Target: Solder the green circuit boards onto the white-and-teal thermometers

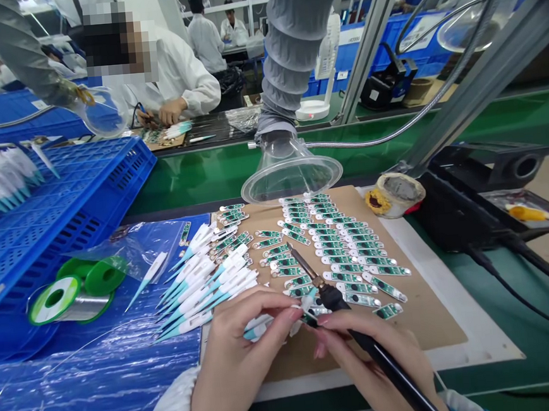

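My left hand [247,344] pinches a digital thermometer [307,304] with a light blue tip between thumb and fingers; most of it is hidden by the fingers. A soldering iron [386,364] lies in my right hand [378,349], its metal tip pointing up and away over the boards. The right thumb and fingertip also meet at the lower end of the held thermometer. Small green circuit boards [330,252] lie in rows on a brown board [426,320] beyond both hands. Left of them rests a pile of white and blue thermometers [200,287].
Solder wire spools [56,302] and a blue crate [106,187] stand at left. A clear fume hood [291,172] hangs over the boards. At right are a round tin [399,192] and a black soldering stand [451,217]. A co-worker [168,68] sits across the bench.
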A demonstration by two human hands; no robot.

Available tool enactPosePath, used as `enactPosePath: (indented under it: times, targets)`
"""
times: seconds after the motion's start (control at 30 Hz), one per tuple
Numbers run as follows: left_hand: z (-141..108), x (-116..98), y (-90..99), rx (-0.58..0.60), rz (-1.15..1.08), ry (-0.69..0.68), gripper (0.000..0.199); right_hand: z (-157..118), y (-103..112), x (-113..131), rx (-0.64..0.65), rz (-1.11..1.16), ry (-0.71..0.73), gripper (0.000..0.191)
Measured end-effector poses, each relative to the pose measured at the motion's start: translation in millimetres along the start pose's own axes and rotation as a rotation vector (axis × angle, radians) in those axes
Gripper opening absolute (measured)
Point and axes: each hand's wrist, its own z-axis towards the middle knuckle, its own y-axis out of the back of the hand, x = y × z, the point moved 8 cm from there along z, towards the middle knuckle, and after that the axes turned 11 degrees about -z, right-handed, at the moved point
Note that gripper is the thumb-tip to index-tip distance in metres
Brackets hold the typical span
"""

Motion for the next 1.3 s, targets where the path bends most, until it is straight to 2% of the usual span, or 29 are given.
enactPosePath:
  times: [0.17, 0.47, 0.63, 0.8, 0.9, 0.97, 1.03, 1.1, 1.3]
  targets:
    - [-1.6, -2.8, -0.7, -0.005, 0.024, -0.06, 0.013, 2.1, 0.8, 1.5, -0.018, 0.03, -0.004, 0.023]
    - [-4.9, -5.1, -4.1, -0.05, -0.011, -0.042, 0.016, 2.7, 2.5, 0.6, -0.079, 0.034, -0.022, 0.022]
    - [-7.8, 0.9, -6.4, -0.11, -0.047, 0.004, 0.017, 3.4, 4.1, 1.4, -0.101, 0.024, -0.019, 0.022]
    - [-16.6, -4.4, 6.0, -0.204, -0.304, 0.048, 0.019, 2.1, 18.5, 3.3, -0.153, 0.06, -0.054, 0.016]
    - [-20.1, -14.0, 5.7, -0.132, -0.445, 0.071, 0.022, -0.3, 24.8, 6.0, -0.207, 0.171, -0.082, 0.021]
    - [-20.5, -20.6, -2.3, -0.027, -0.326, 0.06, 0.021, -2.3, 22.8, 7.9, -0.202, 0.201, -0.09, 0.027]
    - [-21.2, -23.2, -9.1, 0.017, -0.127, 0.025, 0.021, -4.4, 19.0, 8.1, -0.186, 0.208, -0.092, 0.03]
    - [-23.0, -19.0, -13.2, 0.006, -0.006, 0.024, 0.02, -5.5, 15.1, 6.6, -0.166, 0.212, -0.084, 0.031]
    - [-28.9, -0.6, -18.8, -0.023, 0.014, 0.102, 0.013, -4.7, 15.2, 0.0, -0.181, 0.109, -0.066, 0.03]
